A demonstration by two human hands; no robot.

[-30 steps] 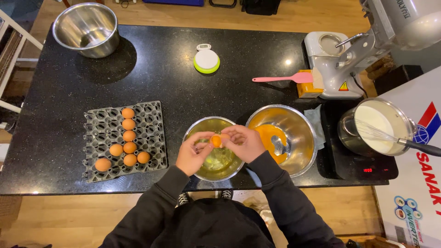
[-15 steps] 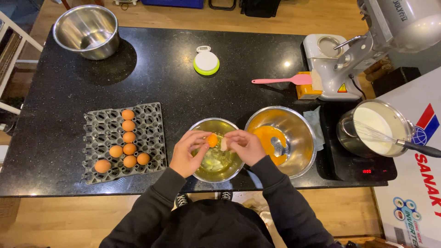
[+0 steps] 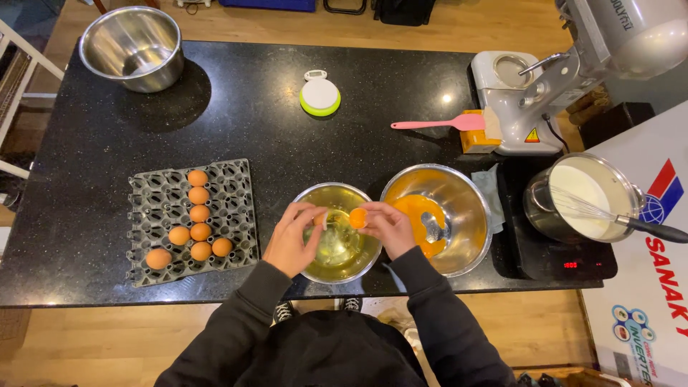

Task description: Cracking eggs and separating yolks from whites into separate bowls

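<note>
My left hand (image 3: 292, 239) and my right hand (image 3: 388, 226) are both over a steel bowl (image 3: 326, 195) that holds clear egg white. Each hand holds one half of a cracked egg shell. The half shell in my right hand (image 3: 357, 218) has an orange yolk in it. The half in my left hand (image 3: 320, 218) is mostly hidden by my fingers. To the right stands a second steel bowl (image 3: 469, 208) with orange yolks at its bottom. A grey egg tray (image 3: 154, 201) with several brown eggs lies to the left.
On the black counter (image 3: 251, 122) are an empty steel bowl (image 3: 132, 46) at the back left, a round white-and-green timer (image 3: 319, 95), a pink spatula (image 3: 438, 124), a stand mixer (image 3: 559, 79), and a pot of white liquid with a whisk (image 3: 580, 201) on a hob.
The two shell halves have drawn slightly apart, and the yolk now sits in the half held by my right hand. Both hands stay over the same bowl.
</note>
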